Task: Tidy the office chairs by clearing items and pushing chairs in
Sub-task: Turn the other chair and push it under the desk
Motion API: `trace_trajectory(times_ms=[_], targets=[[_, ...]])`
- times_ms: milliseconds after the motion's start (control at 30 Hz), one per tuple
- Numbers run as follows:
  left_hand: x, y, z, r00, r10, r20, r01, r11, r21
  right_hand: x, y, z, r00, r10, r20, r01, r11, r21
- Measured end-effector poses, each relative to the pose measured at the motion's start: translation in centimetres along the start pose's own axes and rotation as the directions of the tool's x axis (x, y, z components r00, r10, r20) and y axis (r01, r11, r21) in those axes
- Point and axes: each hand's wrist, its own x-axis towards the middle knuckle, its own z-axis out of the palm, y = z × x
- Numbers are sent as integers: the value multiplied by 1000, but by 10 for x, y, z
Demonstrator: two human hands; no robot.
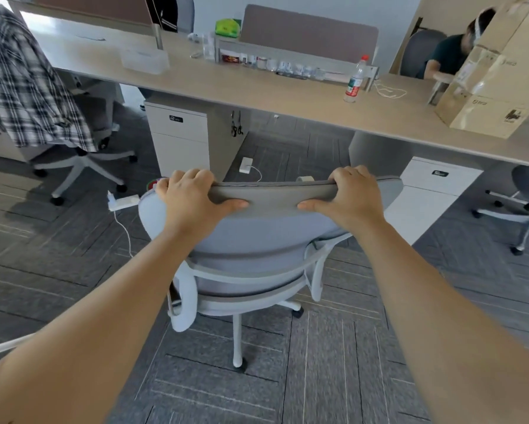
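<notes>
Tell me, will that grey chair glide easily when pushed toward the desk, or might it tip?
The grey chair will probably roll readily, since it stands on casters. The carpet may drag slightly. The left hand and right hand grip the backrest top, so a hard shove could tilt it.

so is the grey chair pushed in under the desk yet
Not yet. The grey chair stands out on the carpet, short of the desk edge, with the left hand and right hand gripping its backrest top.
</notes>
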Motion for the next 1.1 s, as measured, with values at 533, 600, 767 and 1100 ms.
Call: trace_trajectory(times_ms=[533, 600, 767, 1100], targets=[[30, 8, 0, 935, 275, 223, -257, 961, -106, -49, 4, -6, 946, 155, -283, -154, 988, 29], [34, 9, 5, 929, 307, 208, -287, 950, -124, -49, 5, -8, 948, 179, -263, -174, 984, 40], [48, 8, 11, 923, 346, 168, -328, 936, -126, -38, 4, -11, 949, 263, -174, -257, 965, 54], [92, 21, 43, 889, 396, 229, -372, 918, -141, 4, 28, -7, 911, 391, -129, -388, 920, 52]])
